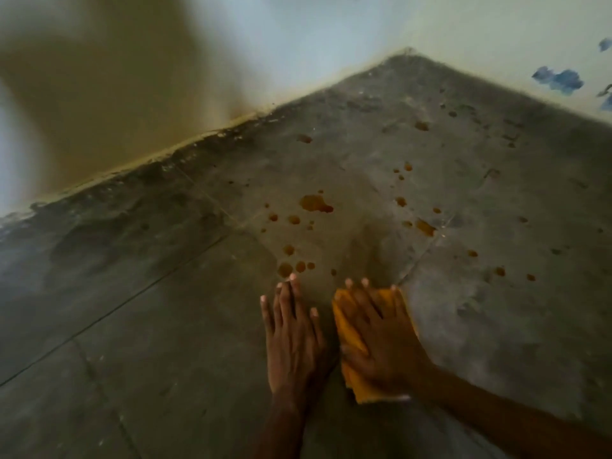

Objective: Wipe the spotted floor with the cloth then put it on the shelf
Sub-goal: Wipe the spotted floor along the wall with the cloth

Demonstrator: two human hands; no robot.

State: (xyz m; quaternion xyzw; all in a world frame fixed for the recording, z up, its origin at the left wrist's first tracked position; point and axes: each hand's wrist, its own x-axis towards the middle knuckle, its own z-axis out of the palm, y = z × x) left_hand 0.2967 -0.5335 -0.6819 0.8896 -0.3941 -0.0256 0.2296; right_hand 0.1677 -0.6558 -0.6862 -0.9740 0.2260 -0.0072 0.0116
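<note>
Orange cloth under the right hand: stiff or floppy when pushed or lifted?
Probably floppy: the orange cloth lies bunched and folded under the right hand. Likely light and thin. Pushed through the brown spots, it may crumple unless pressed flat.

Pale walls [331, 34] meeting at corner, blue marks [559, 80] on rt wall

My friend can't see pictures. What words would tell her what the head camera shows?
A person's right hand presses an orange cloth flat on a grey floor, with the left hand flat on the floor beside it. Orange-brown spots dot the floor ahead, toward a corner of pale walls.
</note>
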